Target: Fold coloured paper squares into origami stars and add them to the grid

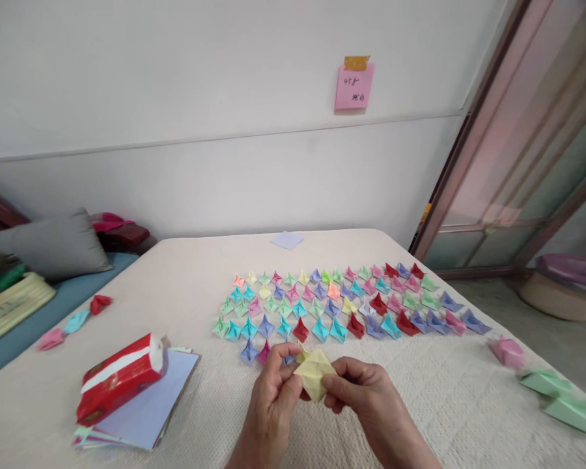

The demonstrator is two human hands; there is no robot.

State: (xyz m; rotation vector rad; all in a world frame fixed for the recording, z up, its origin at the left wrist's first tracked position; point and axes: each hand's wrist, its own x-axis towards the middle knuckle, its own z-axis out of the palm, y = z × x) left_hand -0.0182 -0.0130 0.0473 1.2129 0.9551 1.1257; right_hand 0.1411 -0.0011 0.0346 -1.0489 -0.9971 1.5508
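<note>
Between my two hands is a folded piece of yellow origami paper (316, 374), diamond-shaped, with creases across it. My left hand (272, 397) pinches its left corner between thumb and fingers. On the opposite corner, my right hand (364, 394) grips with the thumb in front and the fingers curled behind. Just beyond the hands, rows of small folded paper boats (321, 330) in many colours stand on the pale table cover (209, 404). A dark pink boat (264, 353) and a blue one (249, 352) sit nearest my left hand, which partly hides another blue one.
At left, a red tissue pack (122, 378) lies on a stack of coloured paper sheets (176, 384). A lilac sheet (288, 240) rests near the far edge. Larger green folded pieces (573, 410) and a pink one (508, 352) line the right edge; a red piece (100, 304) lies far left.
</note>
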